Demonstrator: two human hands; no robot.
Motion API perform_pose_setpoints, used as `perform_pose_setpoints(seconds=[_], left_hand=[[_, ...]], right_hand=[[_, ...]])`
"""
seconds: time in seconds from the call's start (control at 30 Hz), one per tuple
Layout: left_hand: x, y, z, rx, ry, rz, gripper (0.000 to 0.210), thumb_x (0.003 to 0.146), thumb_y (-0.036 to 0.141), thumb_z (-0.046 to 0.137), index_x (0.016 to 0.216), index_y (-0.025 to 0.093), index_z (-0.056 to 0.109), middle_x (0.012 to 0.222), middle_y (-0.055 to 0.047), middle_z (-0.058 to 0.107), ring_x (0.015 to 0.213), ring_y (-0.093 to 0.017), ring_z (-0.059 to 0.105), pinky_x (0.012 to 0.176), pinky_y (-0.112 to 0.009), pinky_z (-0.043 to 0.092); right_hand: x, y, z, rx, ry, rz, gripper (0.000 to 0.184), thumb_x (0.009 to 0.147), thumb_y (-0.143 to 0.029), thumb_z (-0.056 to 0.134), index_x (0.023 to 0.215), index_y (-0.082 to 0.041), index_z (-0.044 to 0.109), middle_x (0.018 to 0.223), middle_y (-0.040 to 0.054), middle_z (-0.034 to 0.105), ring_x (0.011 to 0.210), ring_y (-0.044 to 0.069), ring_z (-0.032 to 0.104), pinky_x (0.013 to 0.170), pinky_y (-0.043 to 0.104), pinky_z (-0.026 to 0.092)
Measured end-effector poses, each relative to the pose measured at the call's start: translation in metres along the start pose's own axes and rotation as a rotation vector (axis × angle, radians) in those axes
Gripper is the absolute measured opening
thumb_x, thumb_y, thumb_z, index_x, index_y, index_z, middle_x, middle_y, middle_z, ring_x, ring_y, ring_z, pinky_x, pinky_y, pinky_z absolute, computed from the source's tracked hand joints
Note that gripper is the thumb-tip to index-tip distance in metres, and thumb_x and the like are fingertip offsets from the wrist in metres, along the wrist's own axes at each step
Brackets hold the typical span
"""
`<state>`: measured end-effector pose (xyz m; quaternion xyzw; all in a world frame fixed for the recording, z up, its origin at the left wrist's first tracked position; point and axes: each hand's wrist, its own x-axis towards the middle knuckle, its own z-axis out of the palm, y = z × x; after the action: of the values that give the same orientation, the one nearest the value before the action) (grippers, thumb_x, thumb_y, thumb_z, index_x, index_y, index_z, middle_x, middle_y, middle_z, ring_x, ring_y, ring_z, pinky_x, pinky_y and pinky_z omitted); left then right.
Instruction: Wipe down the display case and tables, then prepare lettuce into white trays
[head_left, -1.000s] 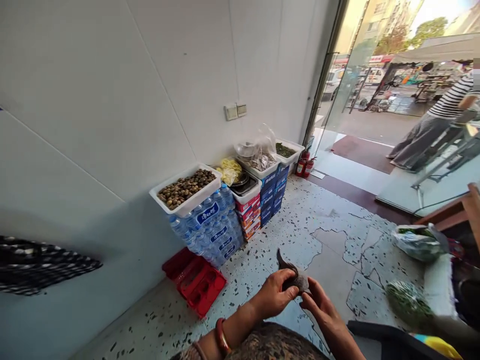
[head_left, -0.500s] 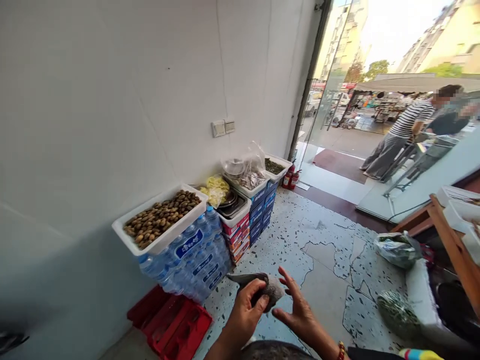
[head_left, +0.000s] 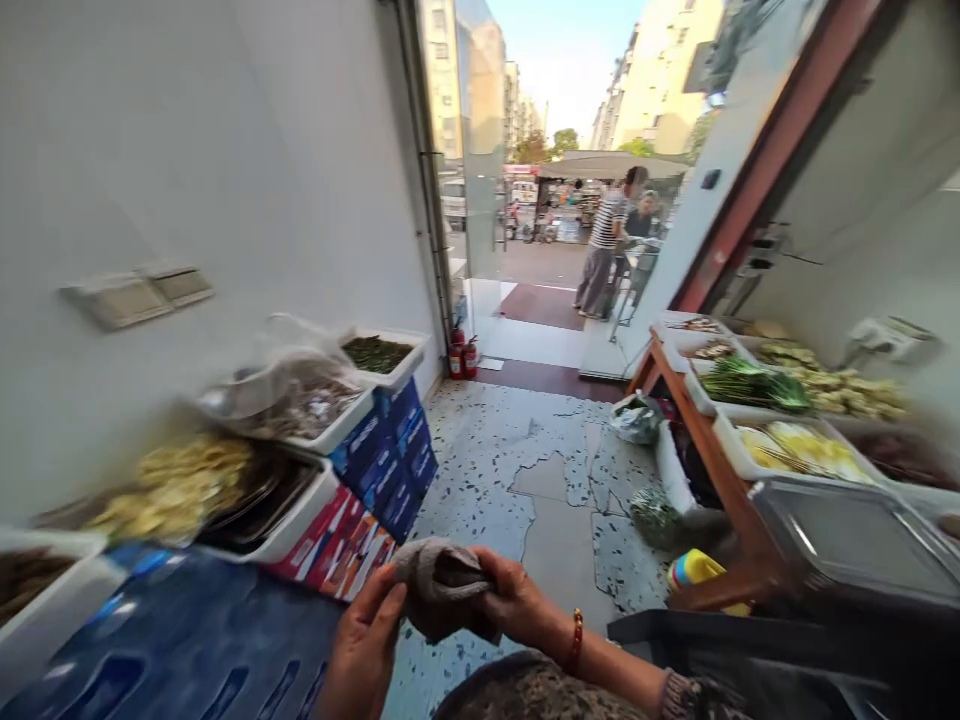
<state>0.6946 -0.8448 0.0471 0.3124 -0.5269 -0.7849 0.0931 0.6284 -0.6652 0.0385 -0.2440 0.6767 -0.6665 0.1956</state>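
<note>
Between my two hands is a bunched piece of grey knitted cloth (head_left: 442, 590), with a folded edge round a dark opening at the top. Its exact kind I cannot make out. My left hand (head_left: 367, 640) pinches its left side between thumb and fingers. On the other side, my right hand (head_left: 517, 600) has its fingers closed on the right edge, and a red bead bracelet circles that wrist. The cloth is held in the air, low in the view, above the speckled floor (head_left: 480, 490).
At left, white trays of food (head_left: 382, 360) stand on blue boxes (head_left: 397, 450) and bottled-water packs. Fire extinguishers (head_left: 463, 358) stand by the glass doorway. A wooden rack (head_left: 705, 455) at right bears vegetable trays. Two people are outside.
The view has swung right, toward the doorway and vegetable rack. My right hand, earlier spread beside the grey cloth, now grips its right edge, and the cloth's opening faces up.
</note>
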Motion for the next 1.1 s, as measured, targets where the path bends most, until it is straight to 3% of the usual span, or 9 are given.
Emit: perform_pose_setpoints(seconds=[0.1,0.2,0.37,0.5,0.6,0.7,0.8,0.93,1.1], left_hand=[[0.036,-0.001,0.057,0.109,-0.04,0.025,0.056,0.059,0.055,0.079,0.106,0.025,0.068,0.105,-0.003,0.073,0.104,-0.03,0.065,0.082,-0.035,0.057],[0.054,-0.006,0.122,0.156,-0.211,-0.024,0.062,0.059,0.055,0.079,0.113,0.026,0.066,0.097,-0.003,0.074,0.097,-0.027,0.068,0.081,-0.034,0.058],[0.058,-0.021,0.218,0.281,-0.451,-0.086,0.061,0.059,0.057,0.078,0.107,0.02,0.069,0.086,-0.006,0.075,0.09,-0.026,0.069,0.078,-0.033,0.058],[0.073,-0.026,0.272,0.355,-0.605,-0.085,0.061,0.064,0.057,0.075,0.111,0.02,0.067,0.089,-0.007,0.074,0.095,-0.027,0.068,0.08,-0.033,0.058],[0.091,-0.034,0.305,0.377,-0.7,-0.122,0.065,0.063,0.056,0.076,0.117,0.021,0.064,0.104,-0.008,0.073,0.101,-0.03,0.067,0.079,-0.036,0.059],[0.105,-0.045,0.333,0.297,-0.733,-0.252,0.069,0.06,0.054,0.079,0.121,0.027,0.06,0.12,-0.007,0.069,0.113,-0.034,0.062,0.087,-0.04,0.058],[0.121,-0.046,0.356,0.214,-0.752,-0.397,0.061,0.064,0.052,0.076,0.117,0.026,0.063,0.12,-0.007,0.07,0.123,-0.033,0.056,0.099,-0.042,0.052],[0.164,-0.025,0.379,0.153,-0.822,-0.482,0.058,0.066,0.045,0.078,0.116,0.022,0.064,0.121,-0.011,0.07,0.122,-0.034,0.058,0.103,-0.044,0.049],[0.234,0.015,0.392,0.012,-0.876,-0.538,0.051,0.071,0.037,0.077,0.118,0.022,0.065,0.127,-0.01,0.067,0.126,-0.033,0.054,0.106,-0.044,0.044]], right_hand=[[0.005,-0.008,-0.074,-0.026,0.142,-0.014,0.033,0.086,-0.028,0.056,0.118,-0.026,0.063,0.101,0.0,0.071,0.097,0.02,0.064,0.09,0.033,0.05],[-0.005,-0.012,-0.142,-0.008,0.341,0.012,0.039,0.088,-0.037,0.056,0.125,-0.025,0.06,0.108,0.0012,0.07,0.101,0.02,0.063,0.092,0.033,0.048],[-0.034,-0.011,-0.215,0.098,0.572,0.067,0.042,0.088,-0.046,0.057,0.125,-0.026,0.06,0.114,0.0016,0.068,0.106,0.021,0.061,0.096,0.036,0.046],[-0.04,-0.011,-0.243,0.165,0.678,0.042,0.041,0.088,-0.046,0.057,0.124,-0.027,0.06,0.112,0.0014,0.068,0.103,0.02,0.061,0.095,0.035,0.046],[-0.031,-0.014,-0.255,0.1,0.73,0.01,0.038,0.09,-0.042,0.057,0.125,-0.028,0.06,0.112,0.002,0.067,0.105,0.02,0.06,0.097,0.037,0.046],[-0.012,-0.018,-0.261,-0.103,0.739,-0.011,0.041,0.086,-0.033,0.063,0.127,-0.028,0.061,0.112,0.0037,0.064,0.107,0.021,0.058,0.098,0.037,0.045],[0.015,-0.021,-0.266,-0.254,0.75,0.008,0.043,0.083,-0.027,0.066,0.125,-0.029,0.062,0.12,0.0053,0.058,0.115,0.023,0.054,0.103,0.038,0.041],[0.063,-0.015,-0.281,-0.331,0.786,0.06,0.051,0.081,-0.022,0.066,0.13,-0.031,0.058,0.143,0.006,0.045,0.134,0.026,0.04,0.113,0.043,0.03],[0.134,0.004,-0.295,-0.268,0.761,0.045,0.085,0.075,-0.018,0.069,0.149,-0.033,0.03,0.154,0.0051,0.034,0.143,0.026,0.03,0.118,0.046,0.023]])
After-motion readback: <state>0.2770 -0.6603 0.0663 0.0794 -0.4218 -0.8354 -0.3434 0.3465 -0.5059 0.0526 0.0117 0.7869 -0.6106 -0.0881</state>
